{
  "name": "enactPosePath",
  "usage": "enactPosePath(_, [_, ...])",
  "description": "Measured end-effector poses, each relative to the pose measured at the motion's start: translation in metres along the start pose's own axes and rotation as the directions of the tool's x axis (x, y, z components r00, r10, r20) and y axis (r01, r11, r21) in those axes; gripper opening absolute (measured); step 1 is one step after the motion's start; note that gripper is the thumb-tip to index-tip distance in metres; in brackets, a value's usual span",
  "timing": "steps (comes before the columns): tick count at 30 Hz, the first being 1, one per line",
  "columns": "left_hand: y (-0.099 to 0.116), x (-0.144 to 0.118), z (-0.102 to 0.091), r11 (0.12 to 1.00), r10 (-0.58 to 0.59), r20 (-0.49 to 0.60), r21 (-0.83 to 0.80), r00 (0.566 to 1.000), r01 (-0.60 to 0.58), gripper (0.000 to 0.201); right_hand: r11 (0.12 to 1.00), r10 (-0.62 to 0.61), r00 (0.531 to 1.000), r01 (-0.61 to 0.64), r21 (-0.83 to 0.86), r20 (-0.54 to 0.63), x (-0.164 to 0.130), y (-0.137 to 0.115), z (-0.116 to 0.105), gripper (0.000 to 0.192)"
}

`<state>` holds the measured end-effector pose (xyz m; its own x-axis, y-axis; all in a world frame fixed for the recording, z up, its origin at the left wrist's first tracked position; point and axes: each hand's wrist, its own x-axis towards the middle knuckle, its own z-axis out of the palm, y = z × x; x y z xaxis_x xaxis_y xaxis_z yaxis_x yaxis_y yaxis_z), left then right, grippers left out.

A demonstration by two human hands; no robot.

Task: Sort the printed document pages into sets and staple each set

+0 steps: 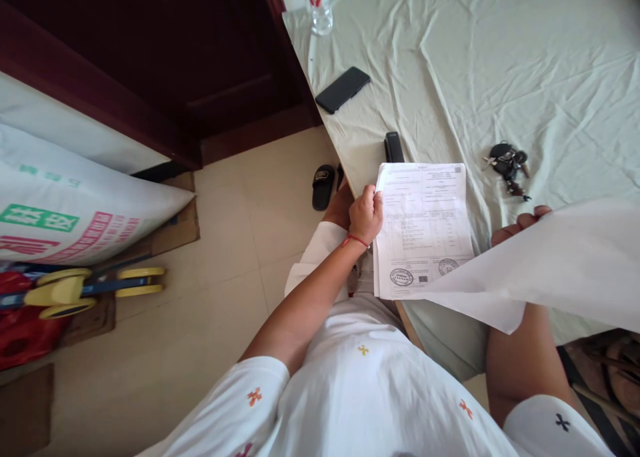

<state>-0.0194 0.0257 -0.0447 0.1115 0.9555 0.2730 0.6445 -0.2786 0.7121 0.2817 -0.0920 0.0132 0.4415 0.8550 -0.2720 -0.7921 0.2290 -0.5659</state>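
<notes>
My left hand (367,214), with a red cord at the wrist, is closed on the left edge of a stack of printed papers (423,224). The top printed page shows a table and two round stamps near its lower edge. A white sheet (575,264) is lifted away to the right, curled, its blank side up. My right hand (520,225) is closed at the far edge of this sheet; the sheet hides most of the hand. Just beyond the stack lies a black stapler (394,147), its near end against the papers.
A light cloth covers the table (450,64). On it are a black phone (343,89), a bunch of keys (507,164) and a clear bottle (320,7). On the floor to the left are a black slipper (323,186), a large white sack (85,204) and a yellow-wheeled toy (90,290).
</notes>
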Motion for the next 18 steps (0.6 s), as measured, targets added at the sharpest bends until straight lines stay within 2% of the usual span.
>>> enactPosePath(3, [0.000, 0.000, 0.000, 1.000, 0.004, -0.010, 0.007, 1.000, -0.004, 0.036, 0.996, -0.040, 0.999, 0.041, -0.083, 0.014, -0.006, 0.003, 0.005, 0.011])
enactPosePath(9, [0.001, 0.000, 0.002, 1.000, 0.005, -0.035, 0.021, 0.999, -0.004, 0.036, 0.996, 0.044, 0.999, -0.045, 0.075, 0.009, 0.002, 0.003, -0.001, 0.008])
enactPosePath(15, [-0.001, 0.000, 0.001, 1.000, -0.004, -0.022, 0.010, 1.000, 0.005, 0.033, 0.961, 0.093, 0.995, -0.101, 0.257, 0.042, 0.002, 0.003, -0.009, 0.023])
enactPosePath(18, [-0.001, 0.000, 0.000, 1.000, -0.003, -0.020, 0.015, 1.000, 0.003, 0.034, 0.963, 0.096, 0.992, -0.112, 0.243, 0.078, -0.002, 0.004, -0.009, 0.024])
